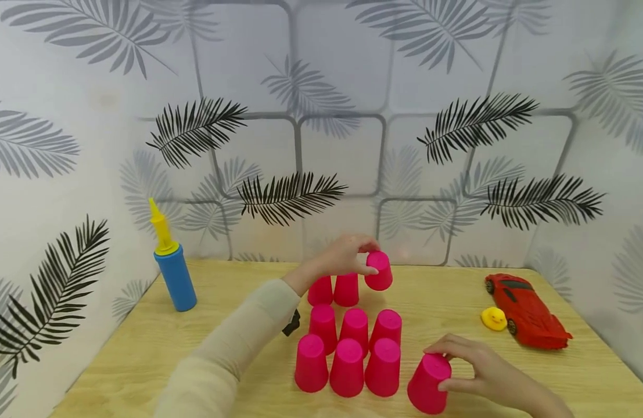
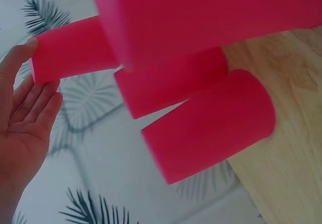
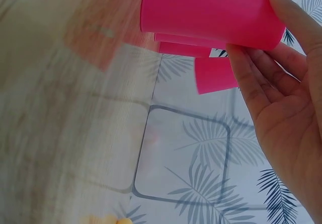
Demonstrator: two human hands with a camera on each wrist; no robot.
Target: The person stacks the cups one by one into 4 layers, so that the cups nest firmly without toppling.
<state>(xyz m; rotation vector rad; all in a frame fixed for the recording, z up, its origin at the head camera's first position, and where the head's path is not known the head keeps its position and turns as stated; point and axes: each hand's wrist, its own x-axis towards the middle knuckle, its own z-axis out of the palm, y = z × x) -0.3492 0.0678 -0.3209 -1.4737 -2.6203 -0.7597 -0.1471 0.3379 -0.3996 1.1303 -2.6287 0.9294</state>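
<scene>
At the back of the group, my left hand (image 1: 349, 255) pinches the top of an upside-down pink cup (image 1: 380, 273), thumb on one side and fingers on the other. That cup looks slightly tilted, beside two back-row cups (image 1: 346, 290) partly covered by the hand. At the front right, my right hand (image 1: 478, 368) grips another inverted pink cup (image 1: 428, 386) near its base. Between the hands stand a middle row (image 1: 355, 331) and a front row (image 1: 347, 368) of three inverted cups each. The left wrist view shows the left hand's cup (image 2: 73, 48) beyond nearer cups.
A blue and yellow hand pump (image 1: 176, 278) stands upright at the table's back left. On the right lie a red toy car (image 1: 527, 313) and a small yellow duck (image 1: 494, 319) against it. A patterned wall (image 1: 337, 151) bounds the wooden table (image 1: 237, 278) behind. A small black object (image 1: 291, 323) shows past the left sleeve.
</scene>
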